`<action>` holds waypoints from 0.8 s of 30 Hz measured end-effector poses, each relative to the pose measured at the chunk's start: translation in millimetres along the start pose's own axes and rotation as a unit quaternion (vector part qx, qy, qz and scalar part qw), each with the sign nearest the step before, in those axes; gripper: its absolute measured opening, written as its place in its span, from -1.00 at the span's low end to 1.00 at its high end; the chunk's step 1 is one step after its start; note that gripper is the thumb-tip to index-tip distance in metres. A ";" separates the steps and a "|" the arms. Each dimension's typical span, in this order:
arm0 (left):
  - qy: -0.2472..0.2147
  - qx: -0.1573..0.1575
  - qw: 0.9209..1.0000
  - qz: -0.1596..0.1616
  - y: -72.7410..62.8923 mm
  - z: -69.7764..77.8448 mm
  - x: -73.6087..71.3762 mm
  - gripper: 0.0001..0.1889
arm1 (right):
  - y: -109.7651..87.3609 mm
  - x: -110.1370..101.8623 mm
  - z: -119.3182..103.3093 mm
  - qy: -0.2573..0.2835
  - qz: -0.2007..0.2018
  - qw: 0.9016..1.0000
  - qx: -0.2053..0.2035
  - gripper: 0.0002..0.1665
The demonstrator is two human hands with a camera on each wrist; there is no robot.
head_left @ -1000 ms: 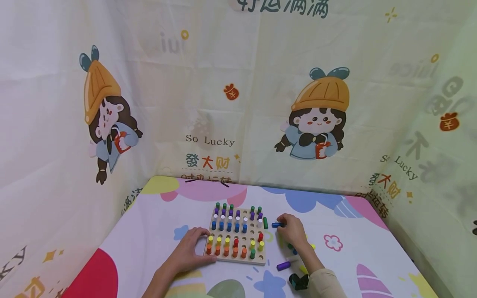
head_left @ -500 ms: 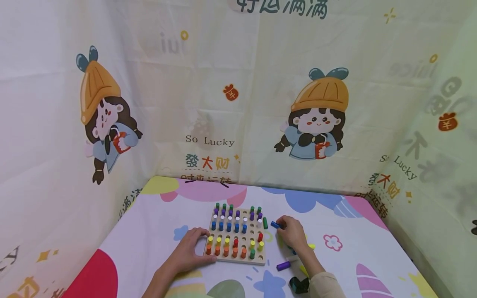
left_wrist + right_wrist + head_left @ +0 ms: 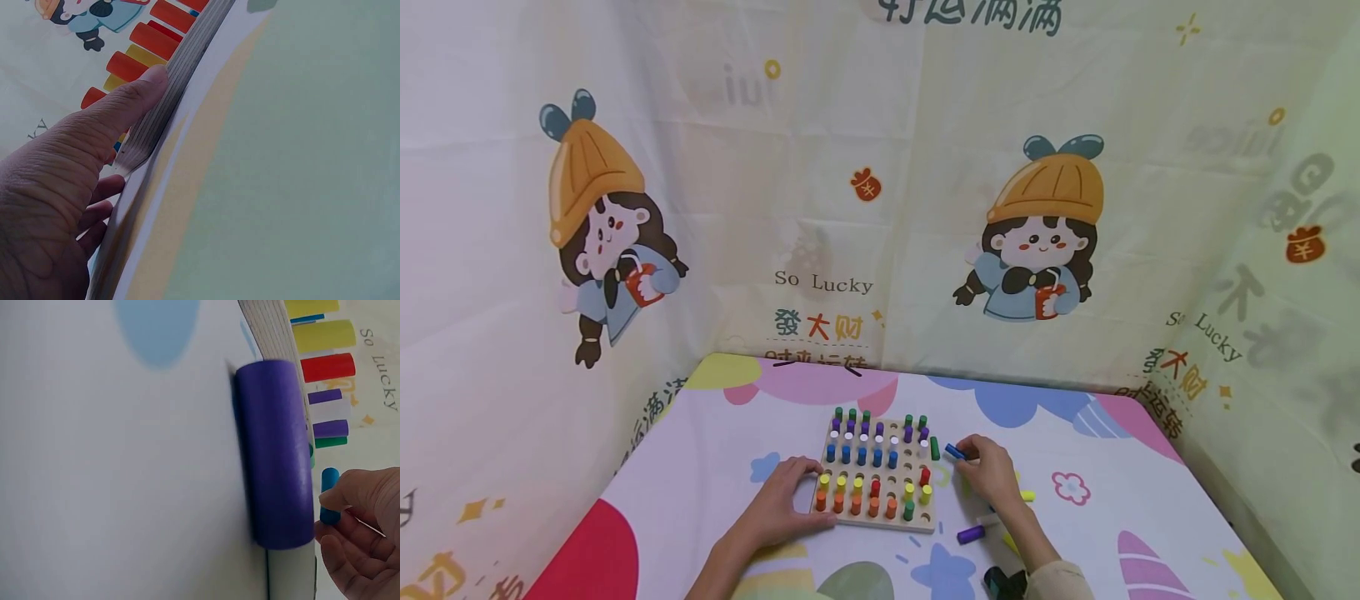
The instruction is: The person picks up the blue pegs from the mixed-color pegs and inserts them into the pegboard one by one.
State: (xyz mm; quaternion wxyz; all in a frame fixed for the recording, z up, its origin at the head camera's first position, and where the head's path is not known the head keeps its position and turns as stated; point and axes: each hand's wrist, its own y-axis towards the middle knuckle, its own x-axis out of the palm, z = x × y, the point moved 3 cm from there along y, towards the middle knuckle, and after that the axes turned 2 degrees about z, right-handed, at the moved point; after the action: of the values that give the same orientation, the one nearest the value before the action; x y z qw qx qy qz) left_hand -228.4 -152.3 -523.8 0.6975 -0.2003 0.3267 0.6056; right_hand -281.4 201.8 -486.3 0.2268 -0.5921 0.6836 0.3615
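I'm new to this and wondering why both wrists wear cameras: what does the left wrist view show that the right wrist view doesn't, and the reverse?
Only the left wrist view: the left hand at the edge of the board, orange pegs, part of a cartoon figure.
Only the right wrist view: the right hand pinching a blue peg, and a loose purple peg up close.
Both: the board, yellow pegs and printed lettering.

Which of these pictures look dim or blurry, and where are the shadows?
Head view: brightest, softly lit. Left wrist view: dimmer, the left hand dusky, a thin dark shadow line along the bottom edge of the board. Right wrist view: also dim, the purple peg looming large, seemingly slightly soft, shadowed along its picture-left side.
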 end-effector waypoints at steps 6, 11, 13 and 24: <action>0.002 0.004 1.000 -0.002 1.0 0.1 0.0 -0.21 | -4.1 -1.5 -4.1 0.011 0.001 1.000 0.001 -0.79; 0.003 0.005 1.000 -0.002 1.8 0.4 -0.8 -0.20 | -6.6 -3.6 -11.2 0.023 0.005 1.000 -0.014 -0.78; 0.003 0.006 1.000 -0.001 1.8 0.6 -1.1 -0.19 | -7.6 -4.6 -13.9 0.026 0.009 0.999 -0.023 -0.78; 0.004 0.007 1.000 -0.002 2.3 -1.5 0.2 -0.20 | -12.4 -1.1 -21.7 0.040 0.000 0.999 -0.022 -0.76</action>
State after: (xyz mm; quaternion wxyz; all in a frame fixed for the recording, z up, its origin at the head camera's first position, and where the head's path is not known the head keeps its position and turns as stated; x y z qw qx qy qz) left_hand -230.9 -152.8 -524.8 0.6986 -0.1987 0.3333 0.6011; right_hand -266.6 185.5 -474.5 0.1866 -0.6104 0.6844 0.3525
